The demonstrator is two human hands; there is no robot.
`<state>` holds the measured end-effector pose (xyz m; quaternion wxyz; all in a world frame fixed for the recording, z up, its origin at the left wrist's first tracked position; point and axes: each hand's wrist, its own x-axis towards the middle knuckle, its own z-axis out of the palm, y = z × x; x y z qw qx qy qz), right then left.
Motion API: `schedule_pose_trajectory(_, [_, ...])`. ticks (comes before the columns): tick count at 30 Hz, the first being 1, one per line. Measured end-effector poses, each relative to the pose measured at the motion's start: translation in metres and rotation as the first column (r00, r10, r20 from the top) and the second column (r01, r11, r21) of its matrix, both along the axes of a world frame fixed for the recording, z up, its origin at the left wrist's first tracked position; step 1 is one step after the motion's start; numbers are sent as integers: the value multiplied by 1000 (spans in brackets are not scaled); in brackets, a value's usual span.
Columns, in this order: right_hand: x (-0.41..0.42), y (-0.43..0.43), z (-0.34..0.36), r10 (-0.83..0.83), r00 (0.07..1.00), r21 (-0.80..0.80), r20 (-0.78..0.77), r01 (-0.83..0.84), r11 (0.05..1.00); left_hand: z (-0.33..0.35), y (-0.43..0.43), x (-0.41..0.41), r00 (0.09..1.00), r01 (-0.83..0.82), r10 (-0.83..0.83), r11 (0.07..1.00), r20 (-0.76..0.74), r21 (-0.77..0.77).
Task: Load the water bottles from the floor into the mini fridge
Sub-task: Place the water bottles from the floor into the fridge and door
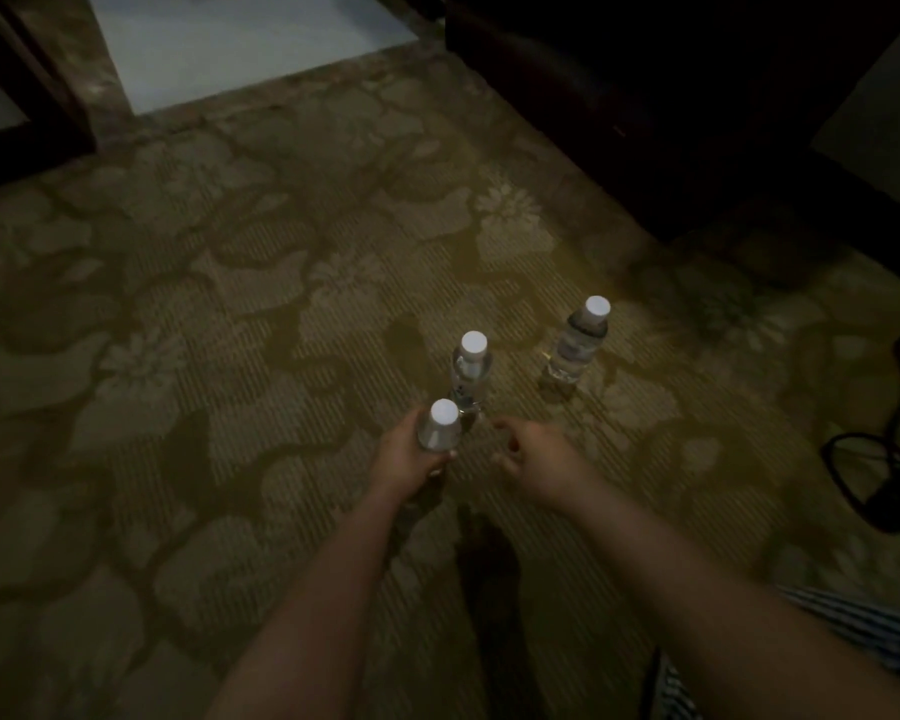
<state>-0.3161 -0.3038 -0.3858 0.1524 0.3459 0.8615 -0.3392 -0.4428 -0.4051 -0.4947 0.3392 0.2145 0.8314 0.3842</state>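
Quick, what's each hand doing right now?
Left hand: closed on a clear plastic water bottle with a white cap.
Right hand: open, holding nothing, fingers loosely curled near the second white-capped bottle.

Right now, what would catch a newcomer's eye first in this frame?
Three white-capped water bottles on the dim patterned carpet. The left hand grips the nearest bottle; the middle bottle stands just beyond it and the far bottle to the right. The right hand is open and empty.
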Motion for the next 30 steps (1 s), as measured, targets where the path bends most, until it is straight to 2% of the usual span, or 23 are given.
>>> schedule_pose_trajectory(6, [12, 1, 13, 9, 1000, 0, -19, -9, 1000, 20, -3, 19, 952, 299, -305, 942, -16, -155])
schedule_pose_trajectory(9, [22, 3, 21, 58, 998, 21, -26, -58, 998, 34, 3, 36, 897, 428, -440, 891, -50, -154])
schedule_pose_trajectory(14, [48, 21, 44, 118, 993, 88, -2, -117, 989, 67, 29, 68, 811, 556, -570, 821, -131, -126])
schedule_pose_trajectory(19, [76, 53, 83, 179, 973, 162, 144, -201, 966, 106, 60, 94, 738, 645, -650, 758, -181, -96])
schedule_pose_trajectory(22, [96, 70, 118, 193, 965, 208, 176, -228, 951, 135, 80, 113, 728, 674, -666, 739, -161, -5])
schedule_pose_trajectory(27, [142, 98, 170, 140, 982, 334, 124, -175, 926, 175, 118, 150, 729, 683, -663, 719, -168, 124])
schedule_pose_trajectory(30, [174, 114, 192, 90, 996, 366, 19, -91, 926, 198, 138, 174, 736, 677, -660, 705, -152, 211])
